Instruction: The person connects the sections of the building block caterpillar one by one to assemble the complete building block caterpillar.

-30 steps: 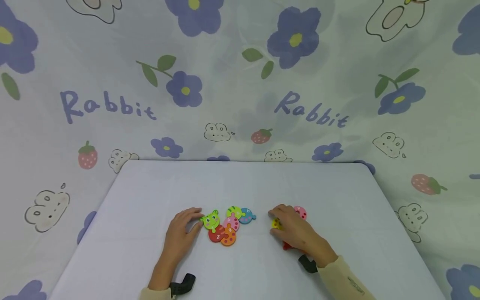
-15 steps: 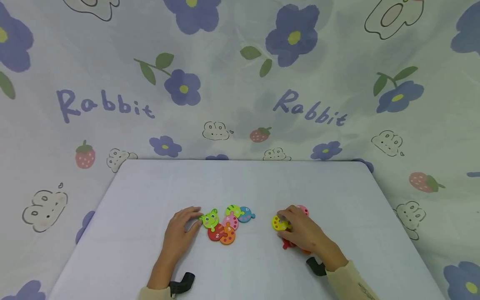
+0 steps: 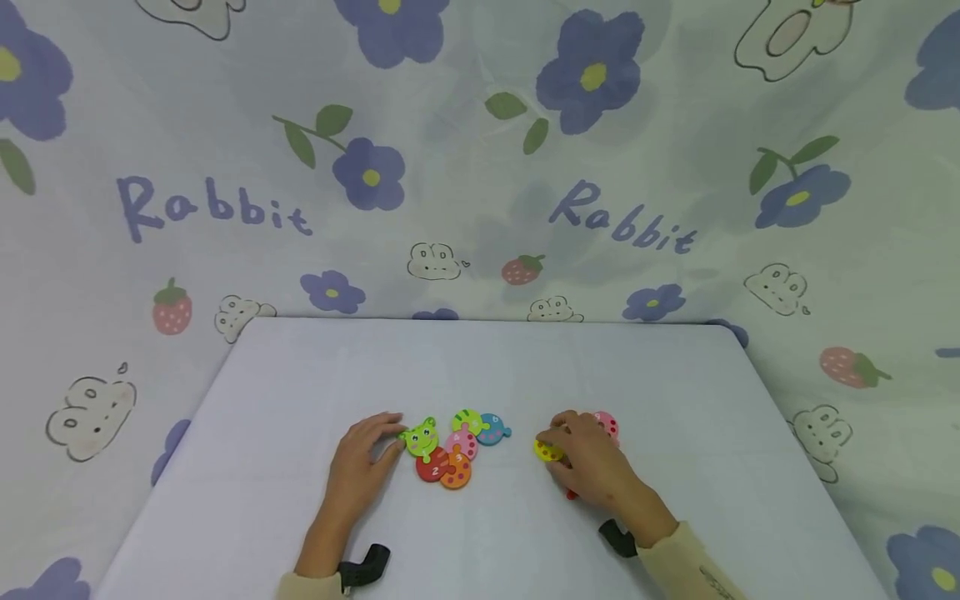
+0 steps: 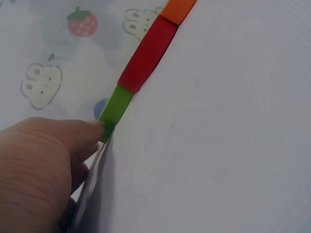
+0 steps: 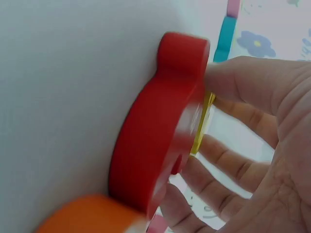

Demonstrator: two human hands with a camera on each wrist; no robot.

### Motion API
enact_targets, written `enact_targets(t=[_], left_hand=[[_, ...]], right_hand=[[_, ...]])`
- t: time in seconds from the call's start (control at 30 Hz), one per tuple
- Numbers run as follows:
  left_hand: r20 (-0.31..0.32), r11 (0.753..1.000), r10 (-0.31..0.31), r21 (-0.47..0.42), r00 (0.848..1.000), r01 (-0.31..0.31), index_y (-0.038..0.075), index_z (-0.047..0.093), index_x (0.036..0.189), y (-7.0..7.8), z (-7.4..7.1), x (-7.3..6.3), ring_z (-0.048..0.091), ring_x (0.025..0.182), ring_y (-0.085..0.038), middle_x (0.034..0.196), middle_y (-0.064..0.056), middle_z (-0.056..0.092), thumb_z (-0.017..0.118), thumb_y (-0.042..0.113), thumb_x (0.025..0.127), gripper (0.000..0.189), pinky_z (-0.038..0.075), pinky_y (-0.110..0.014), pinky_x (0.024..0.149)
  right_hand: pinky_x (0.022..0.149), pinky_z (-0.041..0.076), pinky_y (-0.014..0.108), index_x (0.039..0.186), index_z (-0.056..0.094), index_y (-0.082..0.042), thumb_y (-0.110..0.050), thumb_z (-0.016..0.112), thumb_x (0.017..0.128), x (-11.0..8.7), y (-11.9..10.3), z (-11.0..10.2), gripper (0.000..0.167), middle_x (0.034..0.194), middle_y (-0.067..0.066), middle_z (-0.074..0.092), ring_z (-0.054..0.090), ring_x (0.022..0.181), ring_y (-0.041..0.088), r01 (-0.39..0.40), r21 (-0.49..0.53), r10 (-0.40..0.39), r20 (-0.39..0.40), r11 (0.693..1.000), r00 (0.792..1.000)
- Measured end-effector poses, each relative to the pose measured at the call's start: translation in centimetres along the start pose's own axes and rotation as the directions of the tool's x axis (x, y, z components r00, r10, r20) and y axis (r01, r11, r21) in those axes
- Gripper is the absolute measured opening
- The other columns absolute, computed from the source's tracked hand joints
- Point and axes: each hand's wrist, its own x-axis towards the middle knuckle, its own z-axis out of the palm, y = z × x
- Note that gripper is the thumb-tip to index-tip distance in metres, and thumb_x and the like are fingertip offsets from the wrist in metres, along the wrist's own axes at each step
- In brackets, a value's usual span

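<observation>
On the white table lies a chain of joined caterpillar puzzle pieces: a green smiling head (image 3: 422,438), a red piece with a 2 (image 3: 432,466), an orange piece (image 3: 456,472), a pink piece (image 3: 462,445), a light green piece (image 3: 467,422) and a blue piece (image 3: 491,429) at the end. My left hand (image 3: 362,460) pinches the head's left edge; its thumb (image 4: 85,136) meets the green side. Right of the chain, my right hand (image 3: 591,457) pinches a yellow puzzle piece (image 3: 547,451) with spots, partly covered by the fingers.
Beside and beneath my right hand lie a pink piece (image 3: 608,423), a red piece (image 5: 155,116) with a knob and an orange piece (image 5: 92,216), mostly hidden in the head view. A printed cloth (image 3: 480,167) hangs behind the table's far edge.
My right hand first drew back to the right, uncovering the yellow piece, then moved left again, and the yellow piece shifted slightly left. My left hand and the joined chain stay put.
</observation>
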Motion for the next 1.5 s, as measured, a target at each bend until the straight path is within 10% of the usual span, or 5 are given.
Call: enact_targets(t=[0.57,1.5], left_hand=[[0.007,1.0,-0.012,-0.001,1.0,0.012,0.015,0.073,0.121,-0.1,-0.1,0.0,0.05,0.139,-0.025,0.14,0.001,0.065,0.081,0.011,0.093,0.03,0.038,-0.054,0.117],[-0.002,1.0,0.003,-0.011,1.0,-0.003,0.014,0.074,0.12,0.1,-0.2,-0.1,0.053,0.137,-0.025,0.138,-0.001,0.067,0.081,0.01,0.093,0.028,0.039,-0.053,0.116]], right_hand=[[0.11,0.05,0.04,0.151,0.053,-0.018,-0.034,0.085,0.089,2.5,-1.7,0.0,0.072,0.146,-0.001,0.056,0.053,0.131,0.018,0.022,0.024,-0.024,0.066,0.999,0.998],[0.111,0.049,0.037,0.139,0.065,-0.01,-0.028,0.086,0.09,5.2,-3.3,0.3,0.056,0.146,0.004,0.055,0.054,0.132,0.021,0.116,0.024,-0.117,0.113,0.993,0.987]])
